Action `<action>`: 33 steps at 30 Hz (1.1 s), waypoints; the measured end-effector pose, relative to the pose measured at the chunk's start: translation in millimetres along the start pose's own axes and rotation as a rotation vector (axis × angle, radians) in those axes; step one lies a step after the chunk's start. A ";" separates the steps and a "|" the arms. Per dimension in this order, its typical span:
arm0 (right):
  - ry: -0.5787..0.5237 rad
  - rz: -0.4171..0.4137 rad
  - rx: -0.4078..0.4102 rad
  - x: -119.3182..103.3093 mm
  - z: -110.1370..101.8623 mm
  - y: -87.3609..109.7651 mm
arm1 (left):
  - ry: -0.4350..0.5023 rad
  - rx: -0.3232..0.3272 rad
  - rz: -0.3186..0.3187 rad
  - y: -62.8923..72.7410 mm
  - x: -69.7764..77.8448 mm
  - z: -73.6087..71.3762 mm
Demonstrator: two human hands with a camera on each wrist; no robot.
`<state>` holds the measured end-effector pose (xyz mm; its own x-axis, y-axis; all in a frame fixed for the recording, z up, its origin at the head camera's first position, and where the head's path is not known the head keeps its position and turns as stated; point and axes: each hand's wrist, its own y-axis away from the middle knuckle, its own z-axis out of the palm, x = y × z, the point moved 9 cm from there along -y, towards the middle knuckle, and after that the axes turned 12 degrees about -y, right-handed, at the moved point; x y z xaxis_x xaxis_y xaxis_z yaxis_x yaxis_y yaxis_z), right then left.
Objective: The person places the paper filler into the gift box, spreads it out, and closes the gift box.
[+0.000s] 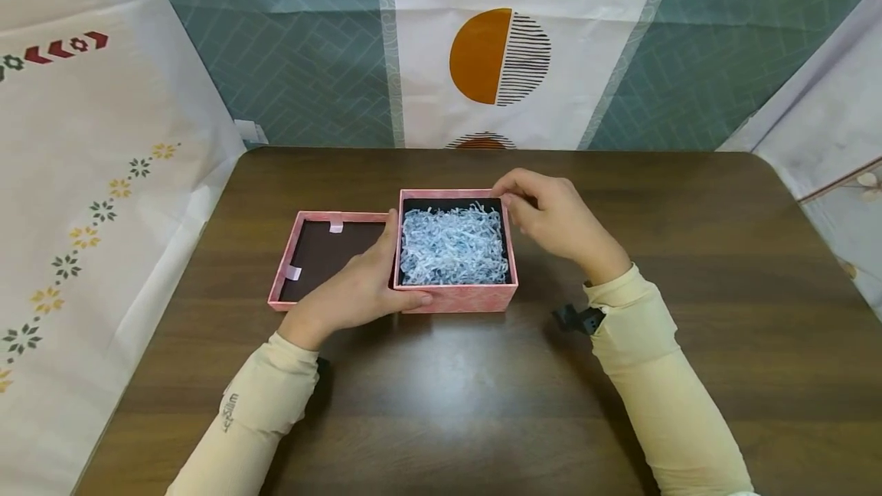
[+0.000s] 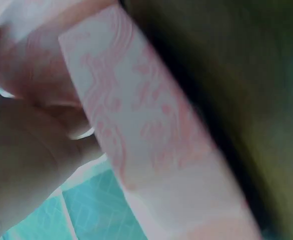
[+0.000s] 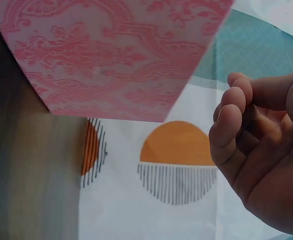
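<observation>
A pink patterned box stands on the table with its top open, dark inside and filled with light blue shredded paper. My left hand grips its near left corner, thumb along the front wall and fingers on the left wall. Beside the box on the left lies its pink lid, dark inner side up, partly covered by that hand. My right hand is by the box's far right corner, its fingers curled and thumb near their tips. In the right wrist view nothing shows between these fingertips.
The brown wooden table carries the box and lid. A patterned cloth hangs behind its far edge, and a white floral cloth runs along the left. A small black device is strapped at the right wrist.
</observation>
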<state>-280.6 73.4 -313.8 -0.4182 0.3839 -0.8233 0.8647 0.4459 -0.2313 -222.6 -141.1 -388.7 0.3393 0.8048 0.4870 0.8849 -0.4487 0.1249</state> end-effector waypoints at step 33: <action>-0.423 0.250 -0.143 -37.8 185.6 16.2 | -0.052 -0.152 -0.484 48.5 -142.0 -52.0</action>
<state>-199.1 -84.0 -382.6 -0.0288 0.1456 -0.9889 0.8650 0.4995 0.0484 -244.5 -297.3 -406.8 -0.0793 0.9509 0.2992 0.8893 -0.0682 0.4522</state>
